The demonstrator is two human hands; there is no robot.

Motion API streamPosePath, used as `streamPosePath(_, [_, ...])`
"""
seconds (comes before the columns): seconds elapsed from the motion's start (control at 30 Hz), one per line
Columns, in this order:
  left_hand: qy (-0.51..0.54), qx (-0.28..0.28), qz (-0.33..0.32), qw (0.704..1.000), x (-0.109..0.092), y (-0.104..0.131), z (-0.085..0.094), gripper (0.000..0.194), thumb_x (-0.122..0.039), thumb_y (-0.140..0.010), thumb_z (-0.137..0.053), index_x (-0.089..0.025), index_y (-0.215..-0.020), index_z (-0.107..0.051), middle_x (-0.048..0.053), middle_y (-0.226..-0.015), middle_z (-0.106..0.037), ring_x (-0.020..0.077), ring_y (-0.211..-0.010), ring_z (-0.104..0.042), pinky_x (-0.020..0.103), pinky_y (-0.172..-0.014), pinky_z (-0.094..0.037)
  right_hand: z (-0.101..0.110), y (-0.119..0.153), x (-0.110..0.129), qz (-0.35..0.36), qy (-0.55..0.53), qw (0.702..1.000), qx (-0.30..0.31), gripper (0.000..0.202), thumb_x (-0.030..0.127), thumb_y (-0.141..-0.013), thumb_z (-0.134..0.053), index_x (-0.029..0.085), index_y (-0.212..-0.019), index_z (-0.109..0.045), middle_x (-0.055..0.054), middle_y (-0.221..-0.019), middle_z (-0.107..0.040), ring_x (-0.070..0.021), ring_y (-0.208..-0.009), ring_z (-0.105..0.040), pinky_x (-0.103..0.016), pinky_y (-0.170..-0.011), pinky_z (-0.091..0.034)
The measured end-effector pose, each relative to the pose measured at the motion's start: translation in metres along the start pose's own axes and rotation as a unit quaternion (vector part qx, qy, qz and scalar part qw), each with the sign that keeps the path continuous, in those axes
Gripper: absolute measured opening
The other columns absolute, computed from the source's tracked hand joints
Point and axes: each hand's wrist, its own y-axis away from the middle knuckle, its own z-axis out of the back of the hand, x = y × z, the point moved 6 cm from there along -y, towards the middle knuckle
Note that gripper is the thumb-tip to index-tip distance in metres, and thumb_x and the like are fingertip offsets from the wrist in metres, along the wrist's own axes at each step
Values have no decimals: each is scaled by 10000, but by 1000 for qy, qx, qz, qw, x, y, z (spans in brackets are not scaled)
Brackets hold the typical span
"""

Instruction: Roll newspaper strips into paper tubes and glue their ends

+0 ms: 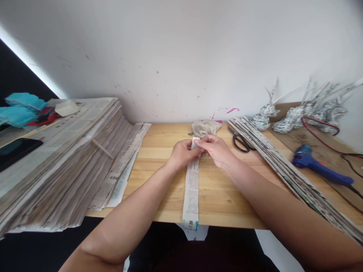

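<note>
A long narrow newspaper strip runs down the middle of the wooden table, its near end hanging a little over the front edge. My left hand pinches the strip's far end from the left side. From the right, my right hand grips the same end, thumb on top near the tip. The fingers of both hands almost meet there, and some fingertips are hidden beneath the paper. Just beyond the hands lies a crumpled beige cloth.
Left stands a tall newspaper stack with a phone on top; loose strips lie beside it. Right are black scissors, rolled paper sticks, a blue glue gun with its cord, and woven paper pieces on cardboard.
</note>
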Motion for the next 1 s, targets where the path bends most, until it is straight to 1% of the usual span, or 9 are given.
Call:
streamPosePath(0.07, [4, -8, -6, 1000, 0, 0, 0, 305, -404, -689, -745, -146, -838, -683, 48, -748, -670, 157, -692, -625, 273, -614, -538, -2, 1, 0, 7, -7, 1000, -1, 419, 435, -547, -834, 195, -583, -492, 24, -510, -550, -103, -472, -480, -254, -453, -365])
streamPosePath(0.2, [31, 1, -10, 999, 1, 0, 0, 303, -427, -709, -723, -144, -806, -680, 53, -765, -668, 154, -711, -623, 270, -620, -540, -1, 1, 0, 20, -5, 1000, 0, 430, 465, -560, -823, 194, -587, -490, 31, -524, -541, -93, -469, -460, -249, -445, -361])
streamPosePath(0.27, [37, 2, -6, 999, 2, 0, 1, 324, -440, -689, -739, -143, -808, -683, 56, -783, -673, 159, -721, -624, 274, -619, -542, 1, 0, 1, 18, 11, 1000, 15, 376, 453, -581, -814, 185, -652, -560, 27, -567, -569, -97, -492, -483, -247, -457, -367])
streamPosePath(0.37, [52, 8, 2, 999, 4, -1, 2, 353, -444, -666, -755, -142, -836, -690, 61, -810, -674, 172, -749, -623, 281, -599, -547, 1, -2, 5, 26, 51, 996, 67, 311, 420, -625, -786, 169, -770, -674, 3, -638, -620, -104, -530, -518, -253, -485, -385])
streamPosePath(0.43, [68, 18, 4, 997, 4, -2, 1, 359, -431, -662, -762, -135, -851, -689, 64, -818, -668, 172, -760, -619, 280, -590, -548, 2, -1, 8, 43, 75, 992, 86, 285, 408, -650, -763, 159, -777, -709, -12, -640, -634, -107, -534, -523, -257, -492, -389])
streamPosePath(0.63, [104, 40, 32, 993, 5, 0, -3, 357, -414, -668, -771, -121, -847, -674, 51, -769, -655, 147, -736, -623, 276, -631, -547, 6, -2, 10, 54, 80, 994, 41, 280, 406, -618, -773, 152, -716, -706, 6, -566, -605, -93, -490, -475, -245, -462, -371])
streamPosePath(0.73, [109, 41, 53, 992, 6, 1, -4, 357, -398, -659, -784, -117, -854, -679, 54, -772, -666, 141, -737, -634, 276, -660, -547, 5, -2, 8, 42, 57, 997, 34, 312, 414, -574, -803, 146, -679, -684, 3, -584, -611, -89, -502, -477, -239, -463, -375])
streamPosePath(0.9, [92, 40, 60, 993, 6, 1, -3, 340, -342, -614, -820, -117, -839, -698, 48, -764, -673, 136, -722, -633, 260, -654, -539, 4, 0, 6, -5, 19, 1000, 22, 349, 391, -505, -845, 147, -633, -632, 16, -543, -583, -90, -479, -483, -235, -438, -363])
streamPosePath(1.0, [88, 31, 65, 993, 7, 1, -2, 325, -347, -613, -817, -117, -811, -700, 48, -751, -674, 139, -713, -632, 258, -635, -538, 2, 1, 7, 1, 8, 1000, 22, 350, 376, -500, -856, 152, -614, -612, 20, -548, -582, -82, -480, -480, -228, -438, -366])
